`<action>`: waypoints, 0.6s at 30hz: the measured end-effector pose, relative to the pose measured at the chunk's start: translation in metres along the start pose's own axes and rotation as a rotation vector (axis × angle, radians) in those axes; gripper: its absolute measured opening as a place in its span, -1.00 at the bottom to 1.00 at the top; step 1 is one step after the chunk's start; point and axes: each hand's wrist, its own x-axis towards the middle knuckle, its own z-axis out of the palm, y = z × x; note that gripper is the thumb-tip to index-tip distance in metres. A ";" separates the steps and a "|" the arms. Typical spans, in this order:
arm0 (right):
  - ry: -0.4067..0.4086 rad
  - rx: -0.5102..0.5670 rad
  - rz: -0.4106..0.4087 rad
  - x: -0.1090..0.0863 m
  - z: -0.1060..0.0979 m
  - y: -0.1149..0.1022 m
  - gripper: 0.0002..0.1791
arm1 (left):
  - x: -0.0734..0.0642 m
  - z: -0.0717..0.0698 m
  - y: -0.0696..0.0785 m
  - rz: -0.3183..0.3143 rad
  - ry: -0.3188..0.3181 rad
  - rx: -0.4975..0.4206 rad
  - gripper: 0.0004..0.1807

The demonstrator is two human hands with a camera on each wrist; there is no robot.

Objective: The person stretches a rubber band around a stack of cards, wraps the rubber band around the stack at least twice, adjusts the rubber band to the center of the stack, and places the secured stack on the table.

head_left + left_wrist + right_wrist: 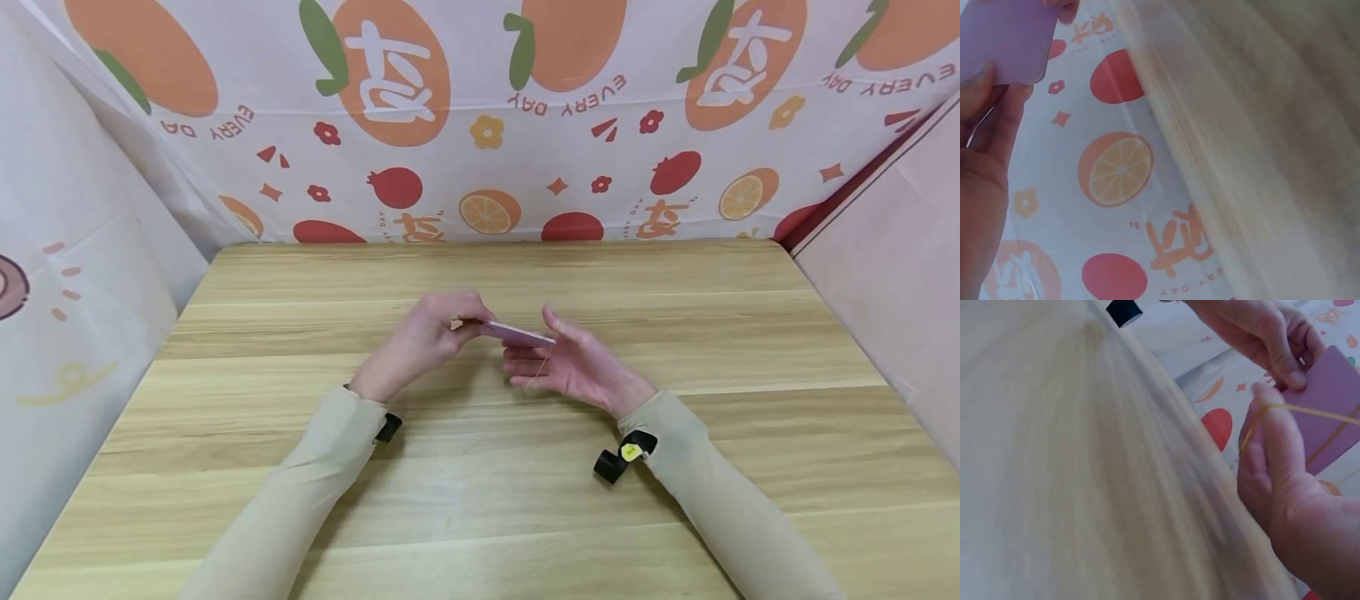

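Observation:
My left hand point(431, 333) pinches one end of a thin, flat purple card point(519, 336) with rounded corners, thumb on one face and fingers on the other. The card is held tilted above the table. At its other end is my right hand point(588, 367), thumb raised and fingers stretched out. A thin yellow rubber band point(1310, 411) is looped over the right hand's digits and drawn taut across the card in the right wrist view. In the left wrist view the card's plain purple face point(1007, 40) fills the upper left corner.
Both hands are over a wooden table point(465, 500). Behind its far edge hangs a white curtain point(450, 75) with fruit prints, and pale cloths hang at the left and right. A black wrist camera point(611, 465) sits on the right wrist.

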 end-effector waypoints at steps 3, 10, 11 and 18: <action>0.028 -0.009 0.016 -0.001 0.004 -0.001 -0.21 | 0.001 0.001 0.002 0.047 -0.005 0.059 -0.79; -0.056 0.024 0.046 -0.005 0.009 -0.007 -0.15 | 0.002 0.000 0.005 0.102 0.008 0.153 -0.77; -0.068 0.019 0.048 -0.005 0.009 -0.006 -0.15 | 0.001 0.001 0.005 0.106 0.007 0.157 -0.77; 0.084 0.012 0.022 -0.003 0.015 -0.003 -0.31 | 0.000 0.008 0.006 0.150 -0.001 0.192 -0.82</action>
